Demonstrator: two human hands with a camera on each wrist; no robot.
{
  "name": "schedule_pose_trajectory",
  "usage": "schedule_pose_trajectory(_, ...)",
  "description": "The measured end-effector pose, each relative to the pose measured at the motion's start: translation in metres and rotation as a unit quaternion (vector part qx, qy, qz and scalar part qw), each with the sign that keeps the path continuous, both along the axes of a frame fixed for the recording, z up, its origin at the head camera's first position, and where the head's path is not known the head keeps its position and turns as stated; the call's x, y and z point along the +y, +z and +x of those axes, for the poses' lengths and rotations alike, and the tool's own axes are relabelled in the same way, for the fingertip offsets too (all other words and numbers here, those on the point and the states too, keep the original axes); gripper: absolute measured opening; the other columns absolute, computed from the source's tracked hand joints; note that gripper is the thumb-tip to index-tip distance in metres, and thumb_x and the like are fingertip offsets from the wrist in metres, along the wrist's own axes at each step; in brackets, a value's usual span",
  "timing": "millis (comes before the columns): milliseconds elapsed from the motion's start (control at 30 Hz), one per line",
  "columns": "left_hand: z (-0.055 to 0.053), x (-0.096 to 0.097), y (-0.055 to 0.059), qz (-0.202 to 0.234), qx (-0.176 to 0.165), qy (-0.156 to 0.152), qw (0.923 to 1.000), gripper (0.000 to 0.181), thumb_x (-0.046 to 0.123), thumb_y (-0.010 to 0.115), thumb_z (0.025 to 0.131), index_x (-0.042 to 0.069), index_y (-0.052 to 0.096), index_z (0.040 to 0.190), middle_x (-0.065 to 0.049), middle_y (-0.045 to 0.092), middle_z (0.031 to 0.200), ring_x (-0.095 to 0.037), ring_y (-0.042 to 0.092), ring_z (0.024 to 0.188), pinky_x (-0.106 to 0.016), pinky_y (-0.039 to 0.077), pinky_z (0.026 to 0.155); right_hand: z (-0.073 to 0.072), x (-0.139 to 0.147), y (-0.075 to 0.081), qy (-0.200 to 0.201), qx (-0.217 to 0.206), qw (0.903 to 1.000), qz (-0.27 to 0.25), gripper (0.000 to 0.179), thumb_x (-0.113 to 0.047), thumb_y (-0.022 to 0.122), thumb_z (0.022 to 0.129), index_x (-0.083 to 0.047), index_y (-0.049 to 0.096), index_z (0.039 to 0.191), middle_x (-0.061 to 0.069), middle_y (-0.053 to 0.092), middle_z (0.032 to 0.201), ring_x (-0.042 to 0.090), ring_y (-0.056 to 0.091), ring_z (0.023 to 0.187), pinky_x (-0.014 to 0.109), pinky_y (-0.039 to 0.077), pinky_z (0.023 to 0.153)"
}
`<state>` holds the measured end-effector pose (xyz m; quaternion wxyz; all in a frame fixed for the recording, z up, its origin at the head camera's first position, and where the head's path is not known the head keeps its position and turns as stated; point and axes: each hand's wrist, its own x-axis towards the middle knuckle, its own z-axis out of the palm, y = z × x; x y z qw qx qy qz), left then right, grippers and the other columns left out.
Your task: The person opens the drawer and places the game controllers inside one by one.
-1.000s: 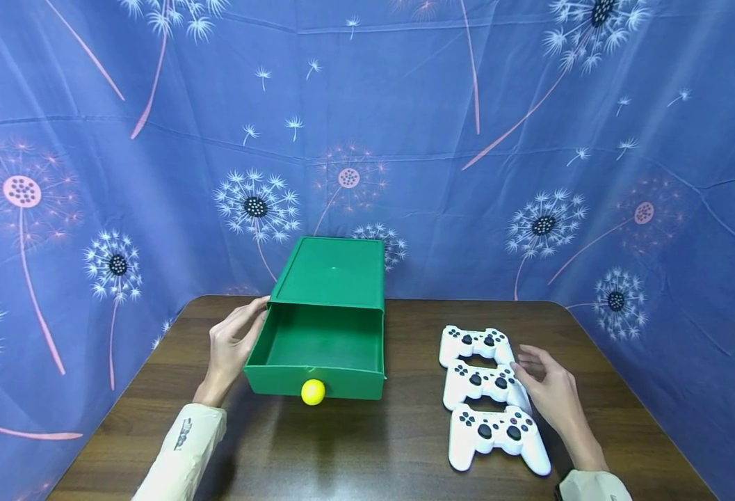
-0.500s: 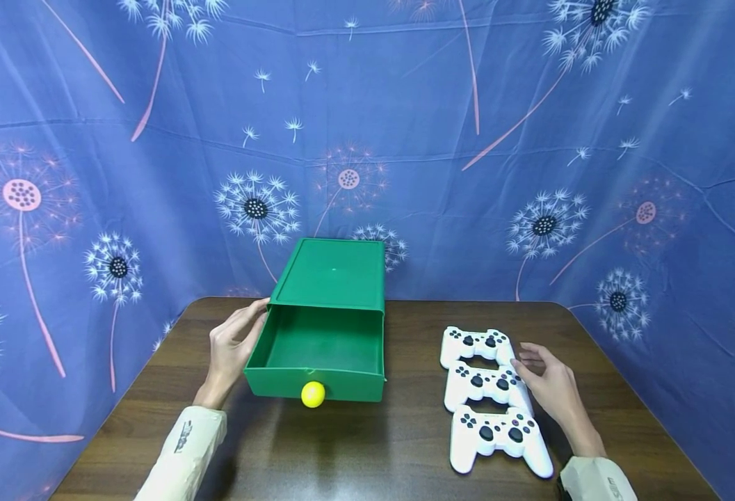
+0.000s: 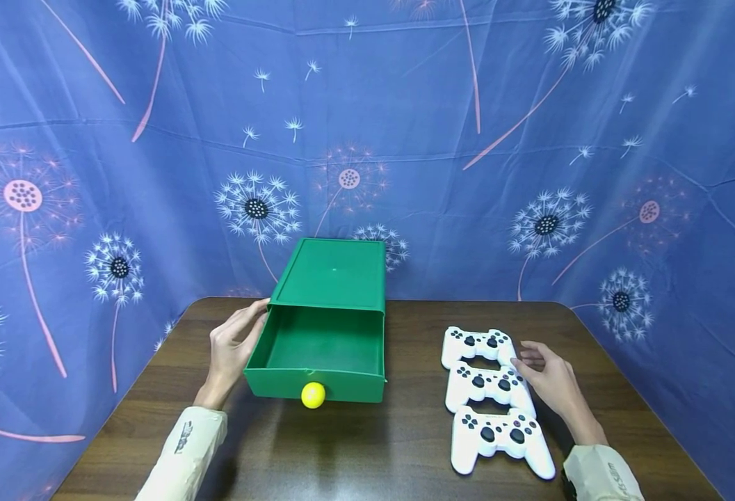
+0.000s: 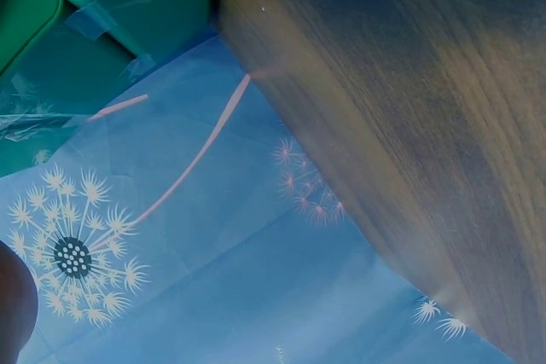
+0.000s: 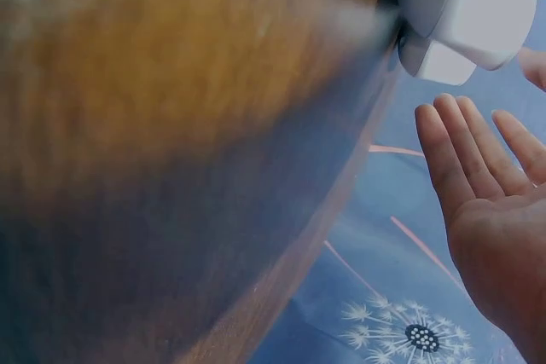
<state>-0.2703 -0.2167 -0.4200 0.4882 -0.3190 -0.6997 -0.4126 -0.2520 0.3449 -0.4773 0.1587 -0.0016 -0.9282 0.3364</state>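
Note:
A green box (image 3: 336,271) with its drawer pulled out stands left of centre on the table in the head view. The drawer (image 3: 323,337) has a yellow ball knob (image 3: 313,395) on its front, and nothing shows inside it. My left hand (image 3: 229,351) reaches to the box's left side, fingertips touching near its front edge. On the right, three white game controllers lie in a column: the far one (image 3: 461,348), the middle one (image 3: 459,386) and the near one (image 3: 465,445). Beside the middle controller is my right hand (image 3: 555,390), fingers relaxed and holding nothing.
A brown wood-grain table (image 3: 414,431) bears everything. Behind it hangs a blue cloth (image 3: 430,209) with dandelion prints. Clear tape (image 4: 90,19) sticks to the green box's back end in the left wrist view.
Both hands, the box and the controllers keep their places. Only a very slight shift of the whole head view shows.

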Motion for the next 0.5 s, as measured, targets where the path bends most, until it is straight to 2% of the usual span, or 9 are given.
schedule_pose_trajectory(233,0.000,0.000,0.000,0.005,0.003,-0.006,1.0000,0.055,-0.032,0.072,0.073,-0.008,0.072,0.123,-0.022,0.074,0.115,-0.023,0.071,0.102,-0.020,0.054,0.093,-0.009,0.001,-0.002,-0.001,-0.024,0.9997,-0.003,0.056,-0.019,0.073,0.098,0.012,0.051,0.139,0.032,0.065,0.119,0.048,0.065,0.108,0.059,0.056,0.087)
schedule_pose_trajectory(500,-0.002,0.000,-0.002,0.006,0.003,-0.008,0.9999,0.055,-0.032,0.072,0.073,-0.008,0.072,0.122,-0.022,0.074,0.115,-0.027,0.071,0.101,-0.021,0.054,0.093,-0.016,0.004,-0.003,-0.006,-0.046,0.9989,-0.010,0.057,-0.018,0.072,0.098,0.013,0.049,0.141,0.034,0.064,0.120,0.048,0.064,0.109,0.058,0.056,0.087)
